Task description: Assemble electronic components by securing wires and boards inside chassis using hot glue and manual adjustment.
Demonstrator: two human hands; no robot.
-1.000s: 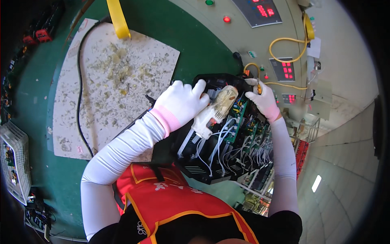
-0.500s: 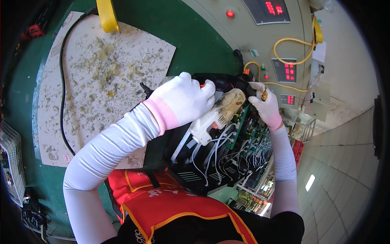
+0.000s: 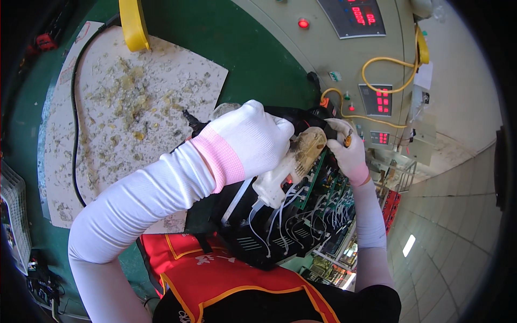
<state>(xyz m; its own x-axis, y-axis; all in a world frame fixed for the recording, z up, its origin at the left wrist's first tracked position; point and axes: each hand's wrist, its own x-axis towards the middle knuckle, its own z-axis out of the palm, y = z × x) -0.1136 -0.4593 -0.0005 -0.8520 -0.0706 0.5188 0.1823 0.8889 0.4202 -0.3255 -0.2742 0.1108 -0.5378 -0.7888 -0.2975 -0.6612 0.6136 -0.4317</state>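
Observation:
A black device casing (image 3: 229, 212) lies in front of me with green circuit boards (image 3: 311, 185) and many white cables inside. My left hand (image 3: 253, 140), in a white glove with a pink cuff, is closed at the casing's far left side, its fingertips turned away from view. A white glue gun (image 3: 272, 185) with a dirty, yellowed head rests over the casing, just below that hand; whether the hand touches it I cannot tell. At the casing's far right edge my gloved right hand (image 3: 349, 156) is closed around a small orange-and-dark piece (image 3: 348, 141), too hidden to name.
A pale board (image 3: 97, 145) strewn with yellowish glue scraps lies at left on the green table, a black cable across it. A yellow loop-shaped piece (image 3: 134, 27) stands at its far edge. Beyond is a grey machine panel (image 3: 285, 29) with red displays and yellow cables. A white basket (image 3: 16, 215) sits far left.
The view has shifted slightly, so most things sit a little lower. My left fingers have curled further in, and an orange bit seen beside them is now hidden. The right hand keeps its grip.

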